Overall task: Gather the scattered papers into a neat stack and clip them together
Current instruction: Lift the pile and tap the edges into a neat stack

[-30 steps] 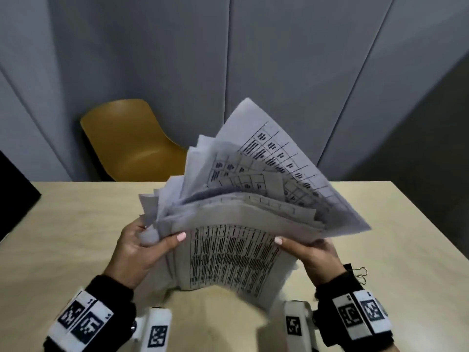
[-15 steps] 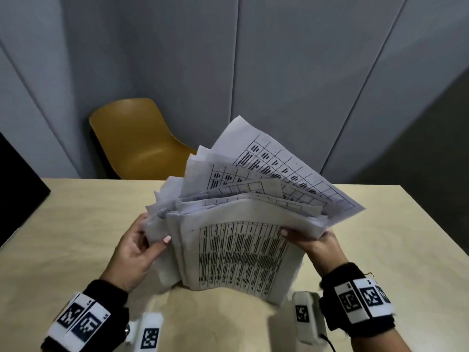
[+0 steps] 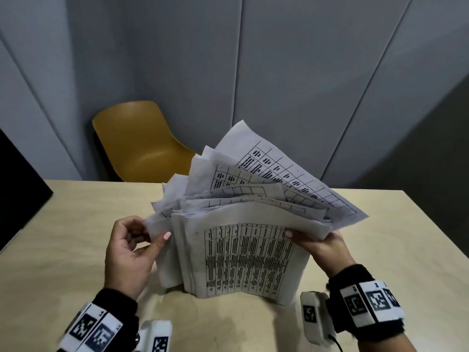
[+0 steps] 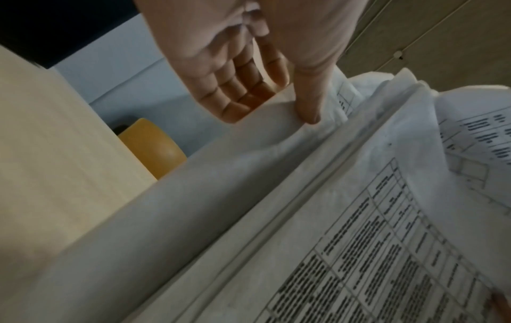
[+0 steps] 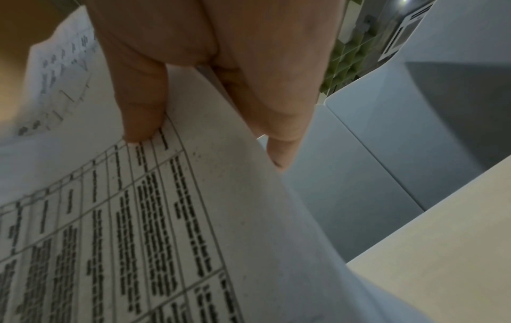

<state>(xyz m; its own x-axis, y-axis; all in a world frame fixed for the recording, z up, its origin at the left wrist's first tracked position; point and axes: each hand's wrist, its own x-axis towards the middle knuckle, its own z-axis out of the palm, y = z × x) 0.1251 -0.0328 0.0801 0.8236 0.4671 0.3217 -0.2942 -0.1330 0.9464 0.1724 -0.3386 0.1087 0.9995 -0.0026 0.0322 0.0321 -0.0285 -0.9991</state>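
Note:
A loose bundle of printed sheets, the papers, stands on its lower edge on the pale wooden table, and its upper sheets fan out toward the back right. My left hand pinches the left edge of the rear sheets between thumb and curled fingers. In the left wrist view the left hand shows its thumb tip pressed into the papers. My right hand grips the right edge, thumb on the front table-printed sheet and fingers behind. The right wrist view shows the right hand holding the papers the same way. No clip is in view.
A mustard-yellow chair stands behind the table's far edge, against grey wall panels. A dark flat object overhangs the table's left side. Bare tabletop lies to either side of the bundle.
The fanned upper sheets have sunk lower and closer together. My left thumb has slid off the front sheet to the left edge of the rear sheets. My right hand keeps its grip.

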